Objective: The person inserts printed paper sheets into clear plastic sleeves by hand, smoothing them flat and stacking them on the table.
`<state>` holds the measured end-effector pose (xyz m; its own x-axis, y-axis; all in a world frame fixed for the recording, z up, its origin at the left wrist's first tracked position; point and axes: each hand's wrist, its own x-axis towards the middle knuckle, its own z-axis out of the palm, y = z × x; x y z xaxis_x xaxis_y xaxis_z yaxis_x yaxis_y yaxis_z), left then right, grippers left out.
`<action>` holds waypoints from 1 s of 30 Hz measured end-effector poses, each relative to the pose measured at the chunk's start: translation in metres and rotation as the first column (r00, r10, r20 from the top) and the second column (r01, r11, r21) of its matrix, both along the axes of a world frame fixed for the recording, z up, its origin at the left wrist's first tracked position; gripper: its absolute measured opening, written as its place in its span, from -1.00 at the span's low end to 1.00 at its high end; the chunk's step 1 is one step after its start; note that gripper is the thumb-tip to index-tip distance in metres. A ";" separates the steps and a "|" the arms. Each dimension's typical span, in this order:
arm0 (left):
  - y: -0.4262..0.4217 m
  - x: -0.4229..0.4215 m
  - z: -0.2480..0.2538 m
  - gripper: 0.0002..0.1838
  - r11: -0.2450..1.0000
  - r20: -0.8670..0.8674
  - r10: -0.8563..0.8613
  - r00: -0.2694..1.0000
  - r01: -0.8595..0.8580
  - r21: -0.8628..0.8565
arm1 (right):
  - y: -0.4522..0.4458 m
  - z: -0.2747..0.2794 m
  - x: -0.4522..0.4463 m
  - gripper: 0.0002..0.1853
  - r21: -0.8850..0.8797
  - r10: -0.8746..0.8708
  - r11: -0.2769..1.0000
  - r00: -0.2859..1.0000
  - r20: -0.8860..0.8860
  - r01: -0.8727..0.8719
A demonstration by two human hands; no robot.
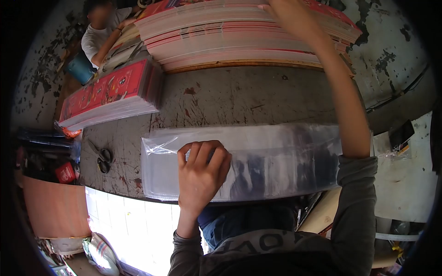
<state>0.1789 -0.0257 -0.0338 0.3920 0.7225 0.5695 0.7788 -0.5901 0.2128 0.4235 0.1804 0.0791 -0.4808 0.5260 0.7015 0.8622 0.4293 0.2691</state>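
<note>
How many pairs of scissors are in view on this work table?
1. The scissors lie near the left end of the table, between the smaller red-topped stack and the clear plastic sleeves. Others may be hidden.

The single head view looks forward and down from just above the surface [221, 92], with the wearer's chest [267, 246] at the bottom and the paper stack [221, 39] up top.

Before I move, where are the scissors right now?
In the head view, the scissors lie at the left end of the table, left of the clear plastic sleeves and on the near side of the smaller red-topped stack.
</note>
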 end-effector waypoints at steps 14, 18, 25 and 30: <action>0.004 -0.003 -0.004 -0.78 1.000 0.051 -0.006 0.999 0.007 -0.024 | 0.002 -0.007 -0.011 -0.90 0.233 -0.009 0.972 0.996 -0.088 0.029; 0.004 -0.002 -0.006 -0.77 1.000 0.034 0.015 0.999 -0.015 -0.014 | 0.015 -0.018 0.007 -0.84 0.227 0.140 0.969 0.971 -0.195 -0.094; 0.004 -0.002 -0.003 -0.80 0.999 -0.009 0.042 0.999 -0.042 -0.008 | 0.013 -0.020 0.011 -0.82 0.140 0.084 0.989 0.956 -0.281 -0.046; 0.004 -0.001 -0.003 -0.83 0.999 -0.010 0.044 0.999 -0.044 0.004 | 0.000 -0.017 0.006 -0.78 0.191 -0.083 0.971 0.955 -0.285 0.142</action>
<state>0.1779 -0.0213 -0.0367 0.3657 0.7370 0.5684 0.8057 -0.5564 0.2030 0.4292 0.1808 0.0619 -0.2014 0.3945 0.8966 0.9543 0.2853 0.0888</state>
